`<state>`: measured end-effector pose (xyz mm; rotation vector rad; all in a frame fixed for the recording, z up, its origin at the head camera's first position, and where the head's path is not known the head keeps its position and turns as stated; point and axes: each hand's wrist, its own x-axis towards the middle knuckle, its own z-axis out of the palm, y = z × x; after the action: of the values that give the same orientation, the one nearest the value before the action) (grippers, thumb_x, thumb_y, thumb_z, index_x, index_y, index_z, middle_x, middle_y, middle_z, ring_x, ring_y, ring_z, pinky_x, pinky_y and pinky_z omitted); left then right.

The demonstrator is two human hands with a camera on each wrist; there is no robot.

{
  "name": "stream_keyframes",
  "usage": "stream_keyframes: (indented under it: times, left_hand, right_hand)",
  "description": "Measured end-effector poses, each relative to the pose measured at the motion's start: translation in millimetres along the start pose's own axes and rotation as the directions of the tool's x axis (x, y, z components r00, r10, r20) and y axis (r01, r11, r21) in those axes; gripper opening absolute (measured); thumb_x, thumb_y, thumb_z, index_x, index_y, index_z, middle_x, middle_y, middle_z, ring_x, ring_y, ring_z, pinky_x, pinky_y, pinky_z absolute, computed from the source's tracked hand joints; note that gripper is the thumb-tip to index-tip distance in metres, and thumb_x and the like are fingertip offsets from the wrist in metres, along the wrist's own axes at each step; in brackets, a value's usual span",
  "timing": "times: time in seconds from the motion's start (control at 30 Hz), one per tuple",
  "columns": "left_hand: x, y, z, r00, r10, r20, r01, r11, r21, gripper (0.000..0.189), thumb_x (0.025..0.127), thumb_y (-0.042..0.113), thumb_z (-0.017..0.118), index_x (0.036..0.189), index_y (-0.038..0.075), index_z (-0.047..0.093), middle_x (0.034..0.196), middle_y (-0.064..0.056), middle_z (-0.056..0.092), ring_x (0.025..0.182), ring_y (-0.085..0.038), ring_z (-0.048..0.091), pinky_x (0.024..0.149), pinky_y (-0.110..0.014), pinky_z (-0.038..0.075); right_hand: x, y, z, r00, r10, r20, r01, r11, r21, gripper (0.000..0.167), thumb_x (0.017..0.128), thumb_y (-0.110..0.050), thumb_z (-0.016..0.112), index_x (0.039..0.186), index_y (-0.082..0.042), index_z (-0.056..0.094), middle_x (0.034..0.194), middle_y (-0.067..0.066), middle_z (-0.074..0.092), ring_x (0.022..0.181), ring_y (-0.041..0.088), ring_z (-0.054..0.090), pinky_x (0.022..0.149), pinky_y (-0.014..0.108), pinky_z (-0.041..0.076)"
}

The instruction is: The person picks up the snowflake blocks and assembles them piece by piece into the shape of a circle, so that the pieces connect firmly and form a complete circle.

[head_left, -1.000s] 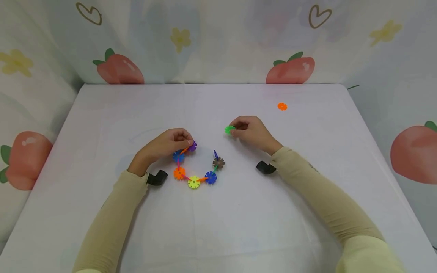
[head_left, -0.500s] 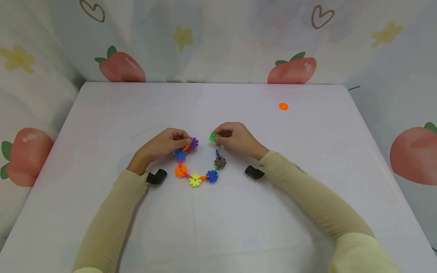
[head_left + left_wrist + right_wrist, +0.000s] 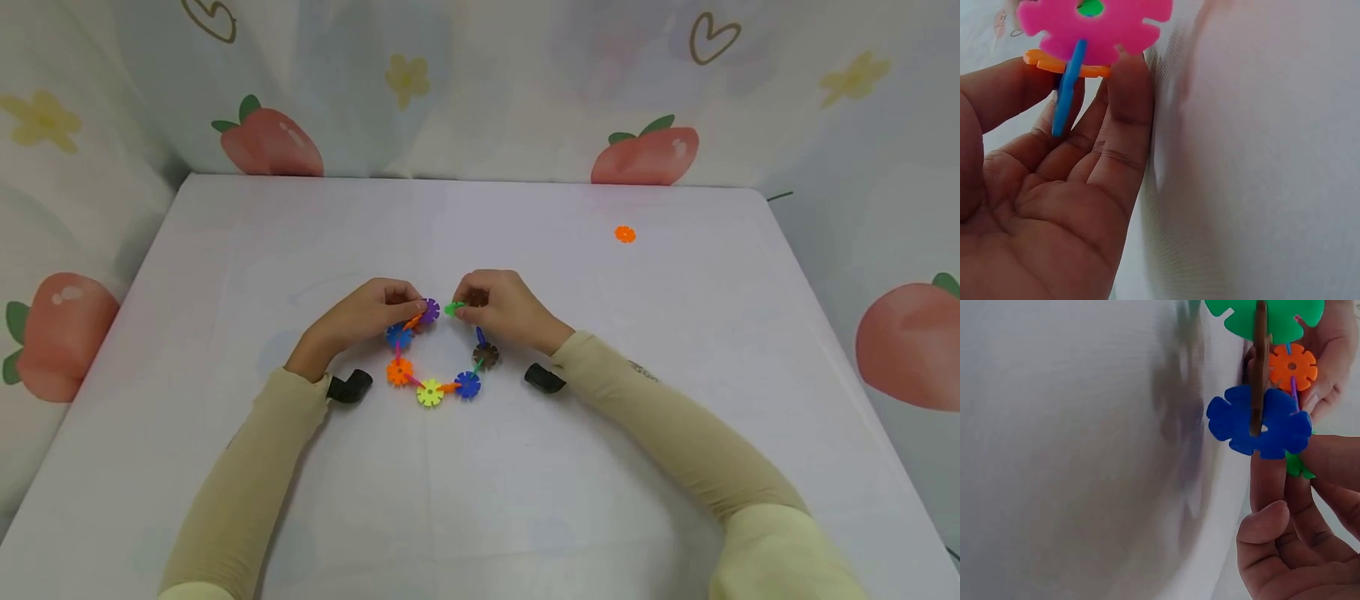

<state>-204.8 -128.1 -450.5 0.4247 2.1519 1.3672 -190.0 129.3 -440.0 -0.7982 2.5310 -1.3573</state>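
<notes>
A chain of plastic snowflake discs curves in an open ring on the table, with a yellow disc (image 3: 430,393) at its front and a blue disc (image 3: 468,385) beside that. My left hand (image 3: 367,310) pinches the chain's left end, at the purple disc (image 3: 431,311). Between thumb and fingers, my right hand (image 3: 504,302) holds a loose bright green disc (image 3: 452,309) close to the purple one. The chain's right end, a dark blue disc (image 3: 481,336) joined to a brown disc (image 3: 486,357), lies below my right hand. A pink disc (image 3: 1141,28) fills the top of the left wrist view.
A single orange disc (image 3: 626,234) lies at the back right of the white-covered table (image 3: 480,483). Black wrist devices (image 3: 350,387) stick out from both sleeves. A curtain printed with fruit and flowers (image 3: 487,92) rises behind the table's far edge.
My right hand has moved left with the green disc, from apart on the right to close beside the purple disc. My left hand keeps its pinch nearly in place.
</notes>
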Motion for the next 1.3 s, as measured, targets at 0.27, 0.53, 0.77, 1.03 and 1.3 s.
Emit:
stream_keyframes:
  times: [0.27,0.53,0.77,1.03,1.3]
  left_hand:
    - [-0.6,-1.1,1.5,1.000,0.005,-0.028,-0.005,1.000,-0.012,0.023,0.109,0.021,0.063,0.110,0.001,0.073,0.099,-0.011,0.071,0.095,-0.027,0.057,0.088,-0.037,0.046]
    - [-3.1,-0.6,5.0,0.998,-0.010,-0.065,0.010,1.000,0.002,0.022,0.110,0.017,0.062,0.109,-0.002,0.072,0.097,-0.009,0.067,0.093,-0.026,0.054,0.085,-0.036,0.044]
    - [-2.4,0.7,7.3,0.996,-0.044,-0.081,0.043,0.999,-0.004,0.019,0.110,0.015,0.062,0.107,-0.001,0.072,0.098,-0.008,0.066,0.093,-0.025,0.054,0.084,-0.034,0.044]
    - [-2.0,-1.7,2.1,1.000,0.009,0.005,-0.009,0.998,-0.058,0.026,0.112,0.017,0.058,0.133,0.002,0.061,0.108,-0.013,0.072,0.099,-0.029,0.063,0.100,-0.041,0.045]
    - [-3.2,-0.9,-0.1,0.999,0.027,0.021,-0.026,0.999,-0.019,0.025,0.112,0.019,0.057,0.130,0.007,0.070,0.115,-0.011,0.072,0.110,-0.028,0.062,0.106,-0.046,0.044]
  right_hand:
    - [4.9,-3,8,0.997,-0.071,0.016,0.072,0.994,-0.086,0.010,0.093,0.006,0.077,0.090,-0.004,0.074,0.093,0.008,0.073,0.083,0.020,0.066,0.075,0.032,0.054]
    - [7.6,-6,14,0.993,-0.119,0.017,0.120,0.985,-0.123,0.010,0.092,0.007,0.077,0.088,-0.002,0.076,0.091,0.007,0.072,0.080,0.020,0.064,0.073,0.032,0.053]
    - [11.0,-6,18,0.988,-0.154,0.023,0.156,0.978,-0.142,0.009,0.091,0.008,0.077,0.087,-0.001,0.076,0.088,0.007,0.069,0.078,0.021,0.062,0.072,0.032,0.052]
    - [9.8,-7,17,0.988,-0.148,0.039,0.151,0.982,-0.112,0.006,0.095,0.006,0.075,0.098,0.001,0.077,0.094,0.009,0.073,0.080,0.021,0.063,0.073,0.031,0.052]
    - [7.0,-5,5,0.998,-0.053,0.034,0.055,0.996,-0.075,0.014,0.101,-0.009,0.074,0.113,-0.001,0.077,0.109,0.007,0.075,0.093,0.019,0.071,0.079,0.033,0.057]
